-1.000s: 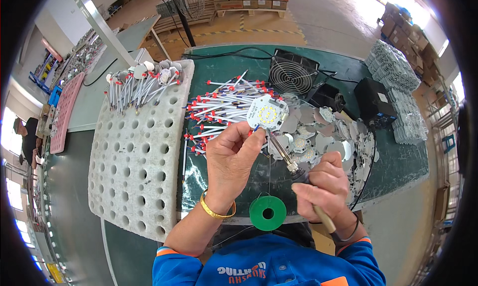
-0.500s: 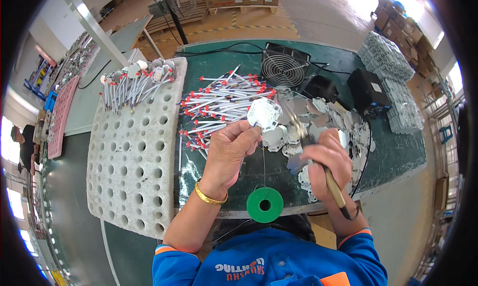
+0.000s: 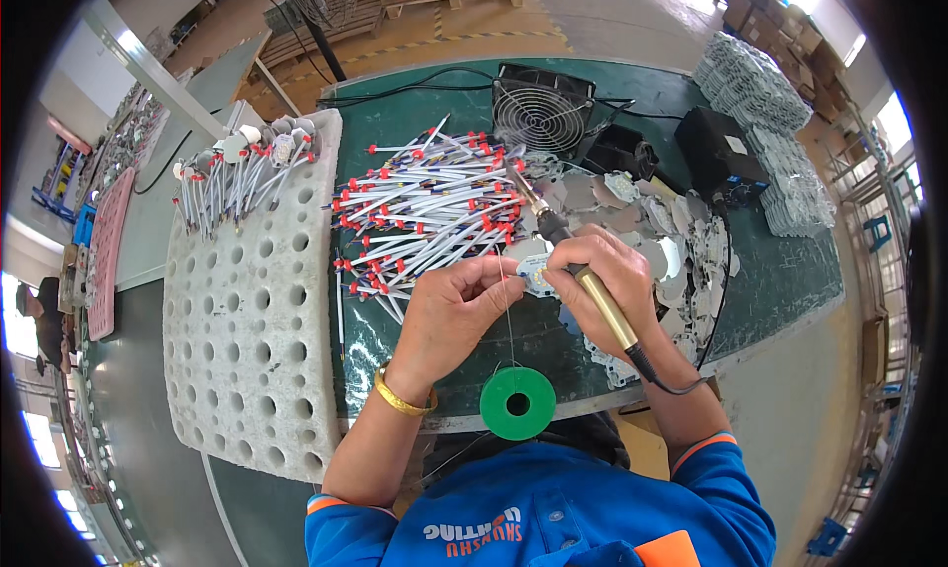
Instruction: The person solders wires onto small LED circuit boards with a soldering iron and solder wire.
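My left hand (image 3: 456, 308) pinches a thin solder wire (image 3: 508, 320) that runs down to a green spool (image 3: 517, 403) at the table's front edge. My right hand (image 3: 614, 279) grips a soldering iron (image 3: 563, 246) with a yellow handle, its tip pointing up and left over the pile of red-and-white wires (image 3: 425, 211). Between the two hands lies a small round white board (image 3: 539, 277), held by the right fingers. Several more round boards (image 3: 671, 231) are scattered to the right.
A white perforated tray (image 3: 247, 320) lies at left, with finished wired pieces (image 3: 237, 167) at its far end. A black fan (image 3: 540, 113) and black boxes (image 3: 716, 142) stand at the back of the green mat (image 3: 780, 281). Stacked grey trays (image 3: 765, 103) sit far right.
The round board has come down from the wire pile to between my hands. The iron swung from pointing down to pointing up-left, and my left hand drew the solder wire up from the spool.
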